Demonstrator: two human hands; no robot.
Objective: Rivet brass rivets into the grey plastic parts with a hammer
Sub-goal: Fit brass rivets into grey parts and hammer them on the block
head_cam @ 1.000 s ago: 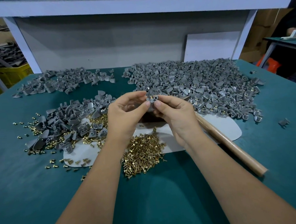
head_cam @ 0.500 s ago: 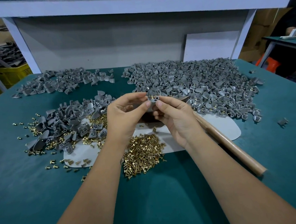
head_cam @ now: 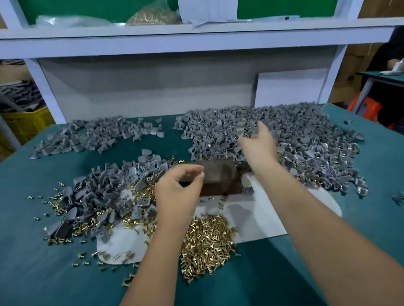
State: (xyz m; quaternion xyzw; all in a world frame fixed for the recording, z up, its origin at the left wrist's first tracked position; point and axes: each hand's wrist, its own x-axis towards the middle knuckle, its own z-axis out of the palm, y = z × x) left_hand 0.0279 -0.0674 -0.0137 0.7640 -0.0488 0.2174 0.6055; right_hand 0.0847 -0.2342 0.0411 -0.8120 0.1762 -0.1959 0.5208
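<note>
- The hands, joined over one grey part a second ago, are now parted: the right hand (head_cam: 257, 140) is stretched over the far pile of grey plastic parts (head_cam: 290, 132), fingers loosely spread.
- A small part seems to be leaving its fingertips, though blur hides any grip; the part's axis and heading cannot be told.
- The left hand (head_cam: 178, 190) is held half-curled, apparently empty, beside the dark block (head_cam: 218, 178) on the tabletop (head_cam: 379, 212).
- Next, a rivet from the brass rivets (head_cam: 207, 243) is best seated square.

White shelf frame (head_cam: 188, 38) above a teal table (head_cam: 253, 287); yellow crate (head_cam: 24, 124) at left.
</note>
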